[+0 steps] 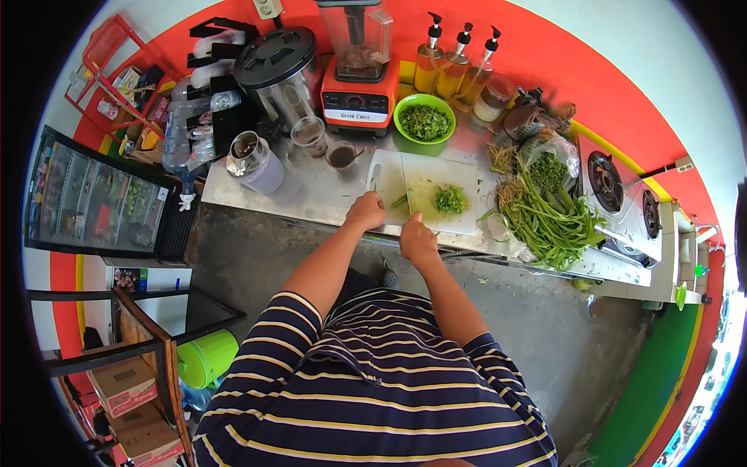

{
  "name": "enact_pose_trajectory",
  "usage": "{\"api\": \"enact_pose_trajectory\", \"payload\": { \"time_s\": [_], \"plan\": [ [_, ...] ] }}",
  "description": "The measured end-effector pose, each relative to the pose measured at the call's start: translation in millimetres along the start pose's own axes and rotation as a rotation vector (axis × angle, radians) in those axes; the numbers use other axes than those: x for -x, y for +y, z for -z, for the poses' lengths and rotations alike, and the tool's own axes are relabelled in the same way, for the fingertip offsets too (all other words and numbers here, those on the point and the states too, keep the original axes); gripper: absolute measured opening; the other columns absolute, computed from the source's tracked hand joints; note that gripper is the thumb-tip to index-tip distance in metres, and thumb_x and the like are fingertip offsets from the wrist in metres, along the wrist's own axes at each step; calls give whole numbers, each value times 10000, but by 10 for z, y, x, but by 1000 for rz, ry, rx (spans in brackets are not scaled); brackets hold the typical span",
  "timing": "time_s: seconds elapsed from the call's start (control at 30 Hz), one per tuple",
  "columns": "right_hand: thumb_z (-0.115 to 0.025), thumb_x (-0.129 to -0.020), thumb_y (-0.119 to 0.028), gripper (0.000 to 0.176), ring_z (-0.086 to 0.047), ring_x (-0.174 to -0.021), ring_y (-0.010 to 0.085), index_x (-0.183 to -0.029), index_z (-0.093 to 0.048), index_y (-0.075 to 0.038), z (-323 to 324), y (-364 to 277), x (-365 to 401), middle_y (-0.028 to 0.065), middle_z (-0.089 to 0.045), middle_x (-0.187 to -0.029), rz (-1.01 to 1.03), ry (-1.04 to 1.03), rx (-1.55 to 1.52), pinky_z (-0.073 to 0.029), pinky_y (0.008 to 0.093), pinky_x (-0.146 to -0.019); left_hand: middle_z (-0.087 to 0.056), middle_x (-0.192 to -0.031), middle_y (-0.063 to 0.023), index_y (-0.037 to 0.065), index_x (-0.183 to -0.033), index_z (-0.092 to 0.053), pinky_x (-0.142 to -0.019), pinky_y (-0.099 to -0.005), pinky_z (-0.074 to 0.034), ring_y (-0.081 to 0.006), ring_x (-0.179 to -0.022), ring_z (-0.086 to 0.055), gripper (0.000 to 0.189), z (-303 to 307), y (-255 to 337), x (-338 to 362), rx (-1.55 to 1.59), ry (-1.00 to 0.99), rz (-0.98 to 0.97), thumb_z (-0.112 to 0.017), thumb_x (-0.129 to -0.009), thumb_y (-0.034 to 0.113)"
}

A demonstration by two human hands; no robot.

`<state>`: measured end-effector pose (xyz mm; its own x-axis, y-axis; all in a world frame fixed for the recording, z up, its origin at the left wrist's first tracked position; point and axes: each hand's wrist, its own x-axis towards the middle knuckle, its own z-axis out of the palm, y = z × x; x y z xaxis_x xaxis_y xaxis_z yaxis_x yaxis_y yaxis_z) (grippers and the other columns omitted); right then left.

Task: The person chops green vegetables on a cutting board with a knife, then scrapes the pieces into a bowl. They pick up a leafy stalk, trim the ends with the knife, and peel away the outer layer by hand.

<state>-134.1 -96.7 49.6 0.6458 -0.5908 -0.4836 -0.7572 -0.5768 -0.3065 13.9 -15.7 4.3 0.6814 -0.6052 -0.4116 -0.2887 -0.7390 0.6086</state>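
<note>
My right hand [419, 238] is closed round the handle of a knife [408, 194], whose thin blade points away from me across the white cutting board [459, 173]. At the board's near left edge, my left hand [366, 211] is curled closed on green stalks [399, 201], whose ends show just left of the blade; the fingers hide the rest. Chopped greens [450, 199] lie in a small heap to the right of the knife. A large bunch of leafy greens [545, 210] rests on the counter farther right, beside a plastic bag of cut greens [548, 171].
Behind the board stand a green bowl of chopped leaves [424, 122], a red blender [356, 101] and pump bottles [451, 71]. Left are a steel container [257, 162] and a cup of dark liquid [342, 156]. A gas stove [622, 194] stands at right.
</note>
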Motion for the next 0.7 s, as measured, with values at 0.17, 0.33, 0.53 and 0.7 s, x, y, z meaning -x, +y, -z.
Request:
{"api": "enact_pose_trajectory", "payload": {
  "time_s": [0.17, 0.33, 0.53, 0.7],
  "plan": [
    [-510, -968, -247, 394, -675, -1058, 410, -1185, -446, 75, 201, 116, -246, 288, -684, -1085, 75, -9, -32, -529, 480, -916, -717, -1077, -130, 148, -959, -691, -916, -425, -521, -330, -1057, -671, 180, 47, 81, 23, -63, -5, 113, -622, -796, 182],
    [-491, -997, -288, 426, -679, -1059, 397, -1225, -424, 66, 73, 92, -57, 269, -688, -1099, 58, -22, -49, -524, 482, -920, -717, -1067, -123, 164, -956, -693, -914, -416, -522, -320, -1056, -673, 172, 68, 54, 21, -46, -20, 106, -625, -799, 181],
    [-513, -943, -194, 402, -667, -1094, 389, -1258, -434, 45, 245, 95, -229, 253, -686, -1137, 23, -71, 87, -526, 463, -929, -715, -1064, -111, 166, -931, -685, -896, -422, -525, -319, -1051, -671, 138, 51, 149, 177, -34, 41, 114, -616, -812, 177],
    [-545, -920, -177, 413, -667, -1100, 382, -1250, -435, 46, 218, 98, -111, 261, -686, -1125, 32, -73, 38, -525, 464, -933, -715, -1049, -112, 160, -924, -683, -885, -427, -525, -321, -1034, -670, 123, -2, 113, 173, -48, 85, 76, -612, -824, 163]
  ]
}}
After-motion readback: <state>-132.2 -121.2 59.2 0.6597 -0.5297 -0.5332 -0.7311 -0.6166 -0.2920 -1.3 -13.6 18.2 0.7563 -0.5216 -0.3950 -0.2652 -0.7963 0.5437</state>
